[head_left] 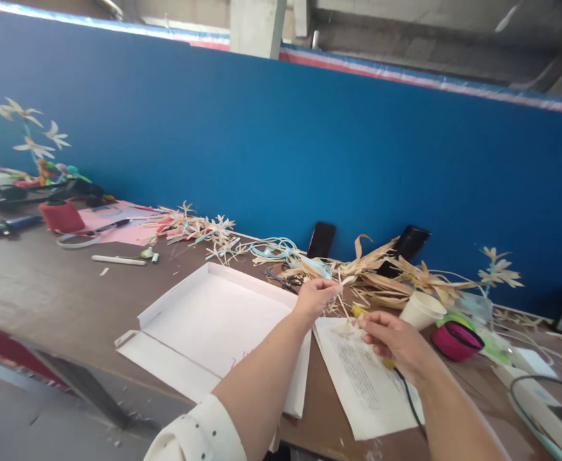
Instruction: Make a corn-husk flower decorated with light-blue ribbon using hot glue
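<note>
The left hand (318,298), right of the frame's centre, has its thumb and fingers closed on a pale strip (347,280), whose free end points to the right. The right hand (392,338), lower right of centre, has its thumb and fingertips close together above a printed sheet (357,378); whether they clamp anything cannot be told. A yellow object (357,311) shows just beside the right fingertips, its form mostly hidden. An open white box (242,320) lies at lower centre, partly behind the left forearm. Dry husks (374,275) are heaped beyond the hands, with 2 phones (322,240) leaning at the blue partition (242,141). A paper cup (422,310) stands tilted right of the right hand, near a magenta pouch (457,340). Pale flowers (213,230) lie at centre left.
</note>
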Tool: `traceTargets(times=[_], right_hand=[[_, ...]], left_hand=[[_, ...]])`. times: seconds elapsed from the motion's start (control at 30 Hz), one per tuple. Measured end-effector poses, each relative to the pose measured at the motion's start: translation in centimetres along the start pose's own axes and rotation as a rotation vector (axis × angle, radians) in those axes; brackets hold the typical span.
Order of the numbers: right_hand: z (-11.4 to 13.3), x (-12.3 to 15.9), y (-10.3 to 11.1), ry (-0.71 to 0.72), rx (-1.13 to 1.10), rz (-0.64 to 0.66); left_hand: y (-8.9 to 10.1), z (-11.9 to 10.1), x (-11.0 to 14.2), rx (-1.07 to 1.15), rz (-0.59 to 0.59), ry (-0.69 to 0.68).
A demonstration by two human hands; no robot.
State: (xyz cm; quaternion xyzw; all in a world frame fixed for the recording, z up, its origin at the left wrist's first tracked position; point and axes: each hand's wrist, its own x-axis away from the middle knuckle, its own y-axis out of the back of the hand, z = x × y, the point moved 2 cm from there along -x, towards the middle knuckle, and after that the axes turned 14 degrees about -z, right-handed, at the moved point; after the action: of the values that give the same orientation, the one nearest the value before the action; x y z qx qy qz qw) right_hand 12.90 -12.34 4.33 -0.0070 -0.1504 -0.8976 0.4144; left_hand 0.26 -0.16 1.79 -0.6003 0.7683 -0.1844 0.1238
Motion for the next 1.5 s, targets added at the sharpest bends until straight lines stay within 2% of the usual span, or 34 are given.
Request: traceTargets(times=[0.1,0.2,0.43,0.57,0.7,0.8,1.13,1.23,1.5], right_hand=[[-0.1,-0.2,-1.3,-0.050,-0.201,0.032],[0.1,-1.0,-2.5,-0.042,-0.322,0.036],[1.4,-3.1,-5.5,0.067,-0.484,-0.096],[0.5,-3.6,-6.6,0.073,-0.597,-0.131],[-0.7,-3.8,-6.3,-0.039,-0.758,-0.086],[-0.7,-3.7,-5.8,-0.087,-0.838,-0.057],[-0.5,-3.2,-5.5,-0.135,-0.791,-0.037],[-0.5,-3.1,-5.5,-0.111,-0.822,-0.036],[-0.2,-2.5,-5.6,0.076,-0.785,-0.007]], left_hand=[[0.2,0.2,-0.2,0.028,-0.013,0.010],[0.5,0.4,-0.7,0.070,-0.024,0.012],[1.1,0.3,-1.2,0.145,-0.090,-0.003],[1.2,0.3,-1.3,0.150,-0.112,0.005],[1.2,0.3,-1.4,0.147,-0.141,0.007],[1.1,0.3,-1.4,0.138,-0.131,0.005],[1.2,0.7,-1.4,0.103,-0.101,0.009],[1.2,0.7,-1.4,0.108,-0.098,0.014],[1.5,0.9,-1.6,0.093,-0.092,-0.016]])
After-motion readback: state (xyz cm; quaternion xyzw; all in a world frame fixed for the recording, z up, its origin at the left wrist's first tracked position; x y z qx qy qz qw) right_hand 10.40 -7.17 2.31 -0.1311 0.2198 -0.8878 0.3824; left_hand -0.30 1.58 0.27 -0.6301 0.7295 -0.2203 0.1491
